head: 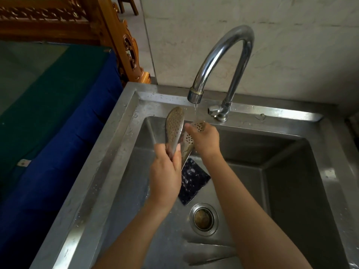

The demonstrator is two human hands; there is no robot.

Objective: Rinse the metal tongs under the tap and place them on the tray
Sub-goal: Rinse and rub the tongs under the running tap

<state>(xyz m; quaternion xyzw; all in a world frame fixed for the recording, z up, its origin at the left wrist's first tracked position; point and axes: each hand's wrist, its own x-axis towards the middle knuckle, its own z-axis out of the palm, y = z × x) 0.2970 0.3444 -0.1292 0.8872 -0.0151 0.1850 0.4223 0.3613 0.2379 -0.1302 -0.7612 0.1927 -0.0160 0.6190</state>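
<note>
The metal tongs have two perforated spoon-shaped blades and stand spread apart over the steel sink. My left hand grips the tongs low down, at their handle end. My right hand wraps around the right blade, with its thumb on the perforated face. A thin stream of water runs from the curved chrome tap onto the tip of that right blade. The left blade points up, beside the stream. No tray is in view.
A dark speckled pad lies on the sink floor below the hands, with the round drain in front of it. The tap lever sits on the back rim. A blue and green cloth covers the surface to the left.
</note>
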